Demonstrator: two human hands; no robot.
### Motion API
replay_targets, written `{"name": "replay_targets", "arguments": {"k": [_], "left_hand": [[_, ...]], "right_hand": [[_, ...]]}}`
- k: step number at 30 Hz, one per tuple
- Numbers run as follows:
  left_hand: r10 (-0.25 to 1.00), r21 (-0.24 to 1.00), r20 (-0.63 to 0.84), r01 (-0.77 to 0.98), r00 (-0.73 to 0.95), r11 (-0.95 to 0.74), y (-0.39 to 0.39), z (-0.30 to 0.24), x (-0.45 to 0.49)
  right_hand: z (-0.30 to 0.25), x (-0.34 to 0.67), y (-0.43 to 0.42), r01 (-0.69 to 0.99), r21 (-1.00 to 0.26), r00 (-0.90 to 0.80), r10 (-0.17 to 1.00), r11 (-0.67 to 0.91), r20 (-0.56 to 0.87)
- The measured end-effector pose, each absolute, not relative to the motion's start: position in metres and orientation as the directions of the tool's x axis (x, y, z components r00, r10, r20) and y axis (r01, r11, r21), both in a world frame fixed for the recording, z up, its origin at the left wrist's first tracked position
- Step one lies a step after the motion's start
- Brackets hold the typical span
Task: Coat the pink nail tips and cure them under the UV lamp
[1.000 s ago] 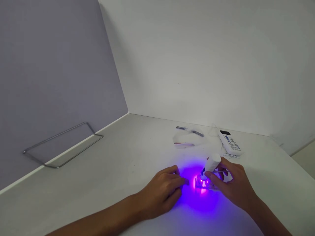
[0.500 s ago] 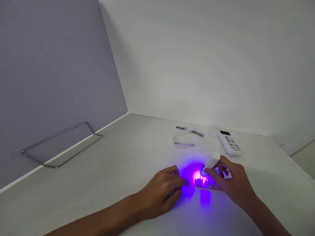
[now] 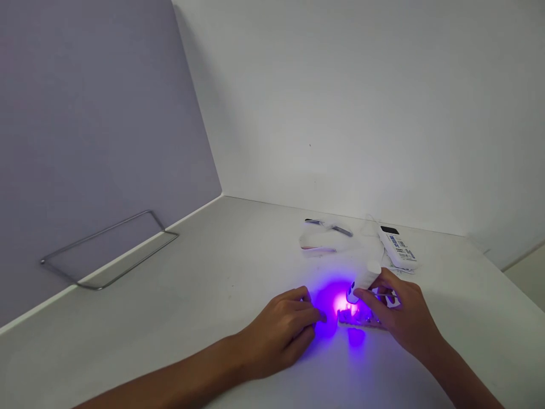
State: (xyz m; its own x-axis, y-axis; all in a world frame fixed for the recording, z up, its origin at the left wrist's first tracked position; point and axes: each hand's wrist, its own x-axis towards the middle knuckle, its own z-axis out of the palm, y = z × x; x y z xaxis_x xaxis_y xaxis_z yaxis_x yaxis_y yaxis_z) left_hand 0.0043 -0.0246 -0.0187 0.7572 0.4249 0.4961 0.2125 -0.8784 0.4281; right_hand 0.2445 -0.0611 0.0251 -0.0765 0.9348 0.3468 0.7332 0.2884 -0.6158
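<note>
Right hand point(image 3: 400, 321) grips a small white plastic UV torch point(image 3: 363, 280), lit tip tilted down at small glowing pieces point(image 3: 354, 318) on the white tabletop point(image 3: 213, 272), near side of the white remote control point(image 3: 398, 247). Left hand point(image 3: 279, 335) rests half-curled, palm down, gripping nothing. Best keep the beam close and steady. Bare grey walls; metal wire frame point(image 3: 106, 253) far left of remote.

You have open tabletop point(image 3: 204, 284) left of your left hand point(image 3: 281, 332), right up to the wire frame point(image 3: 106, 255) leaning on the purple wall point(image 3: 85, 113). The gap between your hands is narrow, filled by the small white lamp point(image 3: 363, 281) gripped in your right hand point(image 3: 404, 321) and the lit pieces point(image 3: 353, 315) beneath it. Just behind, a remote point(image 3: 398, 247), a white pouch point(image 3: 319, 241) and a thin metal tool point(image 3: 330, 227) crowd the path to the back wall point(image 3: 361, 113).
</note>
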Motion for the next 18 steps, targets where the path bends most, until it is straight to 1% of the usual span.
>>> {"name": "replay_targets", "arguments": {"k": [5,15,18], "left_hand": [[0.415,0.428,0.480,0.207,0.773,-0.880,-0.025,-0.020,0.006],[0.418,0.437,0.477,0.204,0.773,-0.876,-0.024,-0.021,0.005],[0.417,0.436,0.470,0.206,0.778,-0.876,-0.024,-0.020,0.005]], "right_hand": [[0.023,0.244,-0.060,0.690,-0.678,-0.042,0.949,0.253,0.312],[0.017,0.246,-0.056,0.681,-0.689,0.019,0.934,0.249,0.356],[0.014,0.247,-0.055,0.681,-0.694,0.030,0.938,0.235,0.346]]}}
